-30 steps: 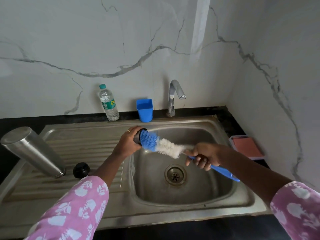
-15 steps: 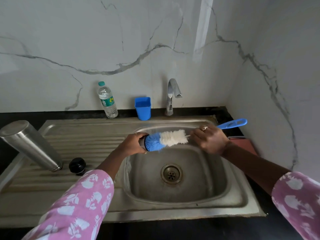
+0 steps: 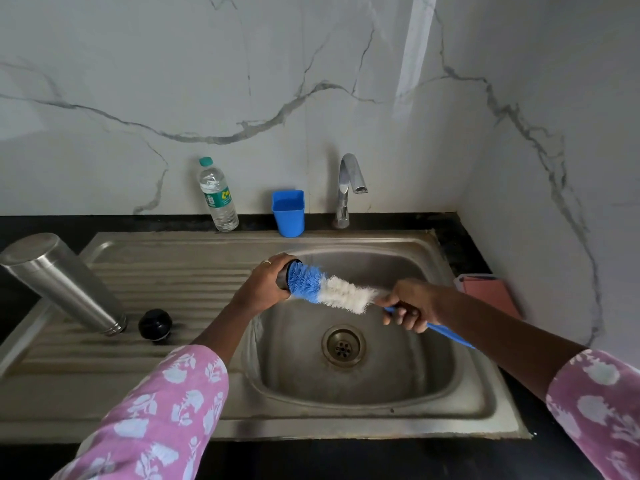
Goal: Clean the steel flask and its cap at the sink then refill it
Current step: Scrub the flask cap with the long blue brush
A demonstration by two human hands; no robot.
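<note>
Over the sink basin (image 3: 363,393), the right hand (image 3: 410,306), clamped on the bottle brush (image 3: 332,289), had swung its blue handle back down from half a second before, apparently still scrubbing inside the cap (image 3: 284,276) gripped in the left hand (image 3: 265,284), while the steel flask (image 3: 64,284) lay untouched at the drainboard's left edge.

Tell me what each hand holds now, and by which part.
The left hand wraps a dark cap around its side. The right hand holds the brush by its blue handle, just behind the bristles.
</note>
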